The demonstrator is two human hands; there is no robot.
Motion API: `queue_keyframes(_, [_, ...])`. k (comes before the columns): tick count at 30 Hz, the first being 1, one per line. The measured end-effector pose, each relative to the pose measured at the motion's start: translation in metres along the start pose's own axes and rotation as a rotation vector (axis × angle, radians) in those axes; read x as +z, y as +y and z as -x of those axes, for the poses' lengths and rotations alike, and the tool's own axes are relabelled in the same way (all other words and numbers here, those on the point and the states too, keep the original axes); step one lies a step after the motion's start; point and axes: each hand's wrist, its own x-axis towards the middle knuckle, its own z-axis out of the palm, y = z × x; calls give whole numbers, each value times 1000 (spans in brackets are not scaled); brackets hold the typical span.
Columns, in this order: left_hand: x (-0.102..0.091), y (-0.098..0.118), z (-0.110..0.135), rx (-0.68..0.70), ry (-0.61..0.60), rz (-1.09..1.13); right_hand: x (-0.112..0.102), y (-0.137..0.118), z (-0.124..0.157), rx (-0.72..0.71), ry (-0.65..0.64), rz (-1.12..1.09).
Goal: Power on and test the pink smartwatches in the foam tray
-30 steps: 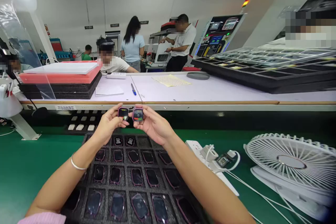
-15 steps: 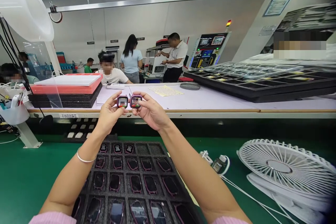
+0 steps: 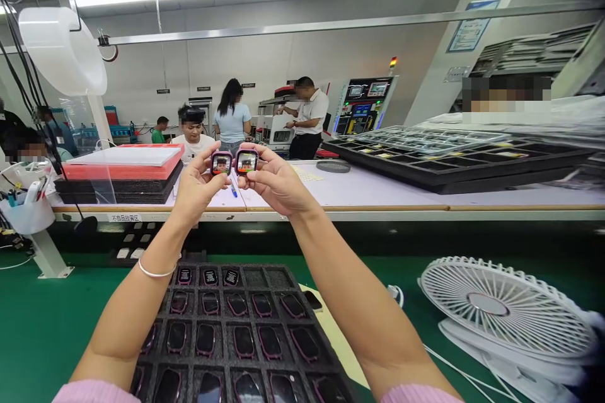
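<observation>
My left hand [image 3: 197, 182] pinches a smartwatch body [image 3: 221, 164] by its edges, its small lit screen turned toward me. Beside it, my right hand [image 3: 278, 184] grips a second smartwatch body [image 3: 246, 162], dark purple at the rim, with a coloured picture on its screen. The two watches are held up side by side, close together in front of the raised shelf. Below my forearms lies a black foam tray [image 3: 222, 327] whose compartments hold several purple-framed watches with dark faces; three in the far row show lit text.
A white fan [image 3: 486, 305] stands on the green bench at right. Black trays [image 3: 444, 179] lie on the raised shelf [image 3: 378, 195]. At left are red and black foam sheets [image 3: 127, 160] and a white pen cup [image 3: 28, 214]. People work at the back.
My view has tilted up slightly. Both hands still hold the two watches, which now sit higher in the picture and face me with brighter coloured screens.
</observation>
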Motion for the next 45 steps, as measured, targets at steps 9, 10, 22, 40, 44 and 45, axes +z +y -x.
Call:
queue_keyframes(9, [12, 23, -12, 71, -16, 38, 4, -26, -7, -70, -8, 29])
queue_keyframes(10, [13, 24, -13, 77, -14, 39, 4, -28, -6, -74, -11, 34])
queue_keyframes(22, [-3, -21, 65, -238, -26, 25, 6, 38, 65, 170, 53, -94])
queue_keyframes(40, [-25, -73, 162, -644, 28, -9, 19, 124, 157, 488, 137, -278])
queue_keyframes(44, [-26, -76, 167, -684, 23, 1, 20, 129, 162, 509, 173, -258])
queue_keyframes(45, [-26, -77, 168, -694, 21, -3, 21, 130, 163, 513, 186, -247])
